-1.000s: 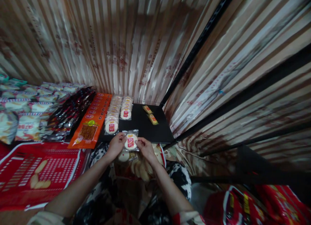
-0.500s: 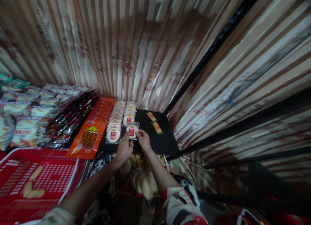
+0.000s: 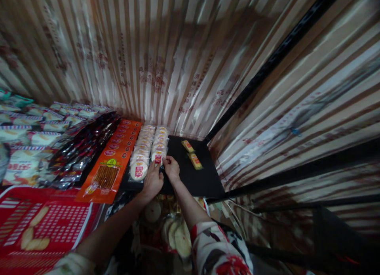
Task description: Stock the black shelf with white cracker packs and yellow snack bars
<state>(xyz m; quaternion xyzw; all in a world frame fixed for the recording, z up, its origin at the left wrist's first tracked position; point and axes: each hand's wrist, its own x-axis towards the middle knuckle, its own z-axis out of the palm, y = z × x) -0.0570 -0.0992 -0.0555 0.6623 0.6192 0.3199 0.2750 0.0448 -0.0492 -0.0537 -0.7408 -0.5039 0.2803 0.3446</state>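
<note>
My left hand (image 3: 152, 182) and my right hand (image 3: 172, 170) meet at the near end of the right-hand row of wrapped rice crackers. Between them is a round white rice cracker (image 3: 158, 155) in a clear packet with a red label, its edges pinched by my fingers. It lies against the overlapping crackers behind it. To the left runs a second row of the same crackers (image 3: 139, 170). Both rows rest on a black shelf board (image 3: 181, 180). Right of my hands are two small yellow packets (image 3: 195, 161) on the board.
An orange snack packet (image 3: 109, 164), dark shiny packets (image 3: 84, 148) and white bread-like packets (image 3: 25, 162) fill the left side. A red basket (image 3: 68, 211) holding a few pale pieces stands in front. Striped sheeting (image 3: 166, 61) and a black pole (image 3: 261, 73) bound the shelf.
Both hands have carried the cracker packet slightly away from me, up against the right-hand row, where it now overlaps the others. The camera view has shifted a little.
</note>
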